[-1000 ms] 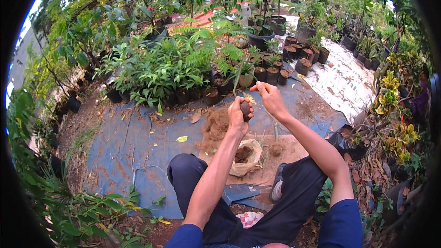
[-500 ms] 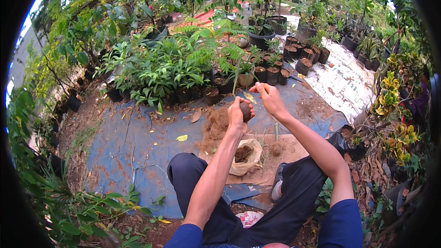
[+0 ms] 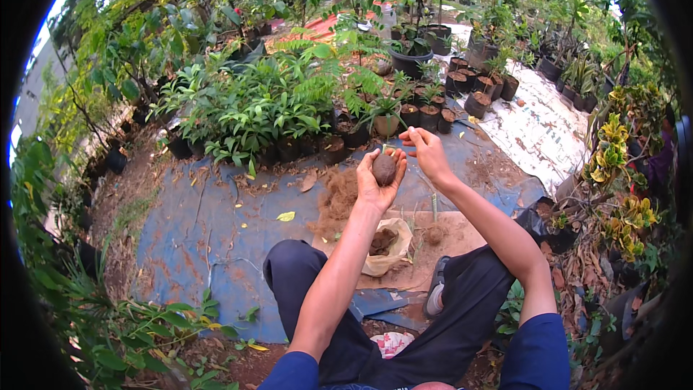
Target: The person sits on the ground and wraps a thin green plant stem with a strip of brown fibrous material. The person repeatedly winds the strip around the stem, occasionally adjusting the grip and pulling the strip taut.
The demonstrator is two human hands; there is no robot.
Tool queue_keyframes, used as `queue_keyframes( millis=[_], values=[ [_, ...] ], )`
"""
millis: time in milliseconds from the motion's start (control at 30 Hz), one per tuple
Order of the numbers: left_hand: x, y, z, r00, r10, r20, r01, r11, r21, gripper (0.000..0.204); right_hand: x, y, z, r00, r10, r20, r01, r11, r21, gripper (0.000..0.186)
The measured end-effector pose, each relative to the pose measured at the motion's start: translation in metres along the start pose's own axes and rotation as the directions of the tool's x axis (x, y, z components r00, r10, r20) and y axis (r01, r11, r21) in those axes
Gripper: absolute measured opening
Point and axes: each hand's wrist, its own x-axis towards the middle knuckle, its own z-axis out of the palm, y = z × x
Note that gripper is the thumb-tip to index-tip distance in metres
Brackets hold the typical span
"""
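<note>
Soil ball cupped in the left palm

Left hand (image 3: 378, 177) cradles a brown soil ball (image 3: 384, 170) in an upturned palm, fingers curled loosely round it, raised above the lap. Right hand (image 3: 427, 152) sits just beside it, fingertips pinched together on something too small to make out. The ball looks crumbly and fairly light; it is best supported from beneath, not squeezed. Below lie a pale bag (image 3: 386, 245) of soil, a heap of brown fibre (image 3: 339, 198) and a blue tarp (image 3: 209, 231), with potted plants (image 3: 422, 115) beyond.
</note>
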Motion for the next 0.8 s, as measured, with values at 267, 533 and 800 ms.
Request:
queue_keyframes(
  millis=[267, 533, 800],
  values=[
    [-0.002, 0.002, -0.002, 0.992, -0.002, 0.128, -0.015, 0.991, 0.132, 0.019, -0.002, -0.004, 0.0, 0.998, 0.055, -0.006, -0.055, 0.998, 0.017, 0.042],
    [-0.007, 0.0, 0.009, 0.983, 0.032, 0.179, -0.099, 0.922, 0.375, 0.027, -0.001, -0.002, -0.001, 0.999, 0.037, 0.001, -0.037, 0.999, 0.034, 0.041],
    [-0.001, 0.0, -0.001, 0.968, 0.098, 0.23, -0.18, 0.912, 0.369, 0.026, -0.002, -0.002, -0.001, 0.999, 0.047, -0.003, -0.047, 0.998, 0.031, 0.041]
  ],
)
